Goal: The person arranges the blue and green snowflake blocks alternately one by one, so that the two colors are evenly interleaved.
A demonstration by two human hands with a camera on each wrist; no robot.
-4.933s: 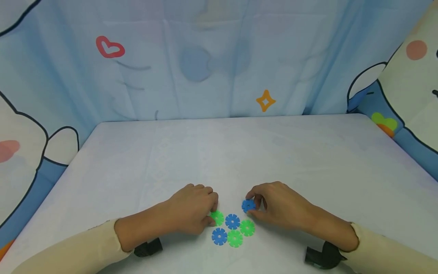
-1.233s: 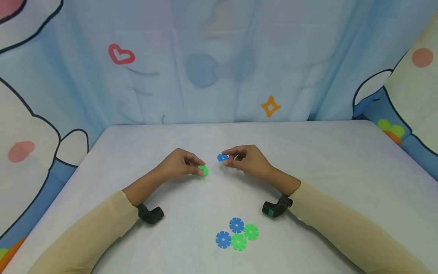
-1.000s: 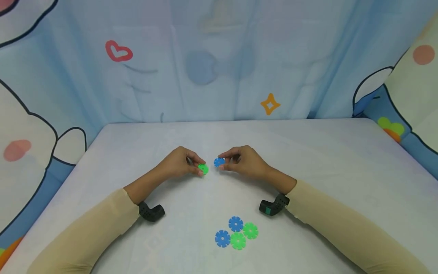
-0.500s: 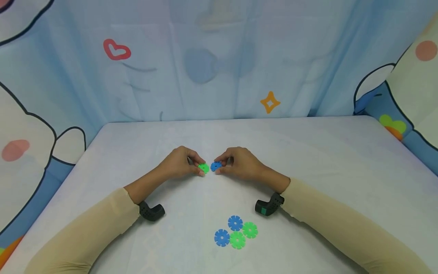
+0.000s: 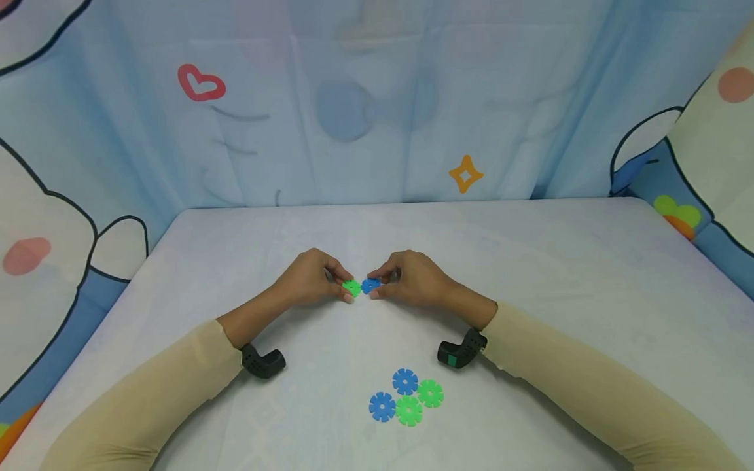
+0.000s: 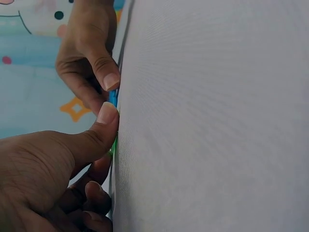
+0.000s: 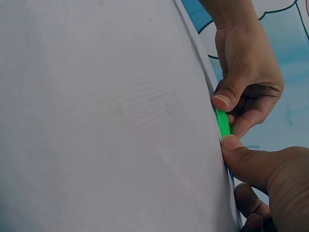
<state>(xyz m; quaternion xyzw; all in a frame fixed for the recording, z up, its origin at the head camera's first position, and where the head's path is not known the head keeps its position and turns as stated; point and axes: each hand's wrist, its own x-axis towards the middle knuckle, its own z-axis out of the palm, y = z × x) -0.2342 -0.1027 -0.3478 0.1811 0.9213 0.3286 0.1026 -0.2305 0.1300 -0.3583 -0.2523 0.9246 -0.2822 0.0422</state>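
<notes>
Green disc [image 5: 351,288] pinched in my left hand [image 5: 308,279] sits just beside the blue disc [image 5: 370,286] pinched in my right hand [image 5: 417,280], hands angled inward; 4 discs [image 5: 409,411] lie nearer me on the counter [image 5: 530,261].

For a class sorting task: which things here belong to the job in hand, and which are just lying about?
Job in hand:
Green disc, pinched in the left fingers
Blue disc, pinched in the right fingers

Just around:
Two blue discs and two green discs, loose on the table, perhaps for later
Black wrist devices, worn
Curtain, backdrop only
</notes>
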